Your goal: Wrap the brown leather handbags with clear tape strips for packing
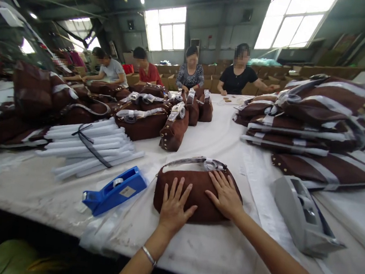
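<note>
A brown handbag lies on the white-covered table in front of me, its wrapped strap along the far edge. My left hand rests flat on the left part of the bag with fingers spread. On the right part, my right hand also lies flat, its fingertips close to the strap. Neither hand grasps anything. To the left of the bag stands a blue tape dispenser; a grey tape dispenser is on the right.
White rolled strips tied with a dark band lie at left. Brown bags stand beyond them, and more bags are stacked at right. Several co-workers, one in a black top, are across the white table.
</note>
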{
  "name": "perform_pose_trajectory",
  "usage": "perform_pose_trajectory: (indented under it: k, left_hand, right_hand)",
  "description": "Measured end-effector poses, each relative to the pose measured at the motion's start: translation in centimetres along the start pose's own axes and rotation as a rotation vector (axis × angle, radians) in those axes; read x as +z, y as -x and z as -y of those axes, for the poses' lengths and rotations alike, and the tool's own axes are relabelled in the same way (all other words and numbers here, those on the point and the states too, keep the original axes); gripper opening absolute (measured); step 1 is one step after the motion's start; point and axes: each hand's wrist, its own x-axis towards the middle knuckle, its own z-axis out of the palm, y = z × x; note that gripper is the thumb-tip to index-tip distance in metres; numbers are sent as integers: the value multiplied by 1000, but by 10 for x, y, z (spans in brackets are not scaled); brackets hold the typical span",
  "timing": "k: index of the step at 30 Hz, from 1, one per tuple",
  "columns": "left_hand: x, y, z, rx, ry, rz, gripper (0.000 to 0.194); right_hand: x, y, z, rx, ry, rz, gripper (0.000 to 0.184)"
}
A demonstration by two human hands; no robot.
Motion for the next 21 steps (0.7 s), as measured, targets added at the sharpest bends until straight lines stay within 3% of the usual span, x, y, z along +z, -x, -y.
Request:
perform_pose_trajectory:
  k: [3, 7, 9, 11, 13, 16, 18, 21]
  left_hand:
    - [-1, 6, 0, -100, -2, -26, 81]
    - [3, 12, 0, -163, 10, -46, 86]
    - [5, 13, 0, -164, 18, -51, 86]
    - [6, 13, 0, -162, 17, -54, 87]
    - [7, 13, -1, -147, 8, -49, 87]
    - [8, 13, -1, -125, -4, -51, 87]
    - [9, 13, -1, -124, -8, -58, 85]
    - [9, 13, 0, -129, -4, -61, 82]
  right_hand:
    - [-17, -7, 4, -7, -15, 9, 68]
    - [-75, -26, 42, -40, -65, -203, 70]
    - [-86, -33, 64, -117, -104, -274, 72]
    - [-73, -37, 77, -203, -118, -251, 71]
    - [-44, -37, 82, -254, -113, -172, 67]
    - [-6, -36, 77, -220, -101, -43, 62]
    - [1, -33, 72, -219, -111, -15, 60]
    - [-11, -15, 57, -247, -135, -9, 55]
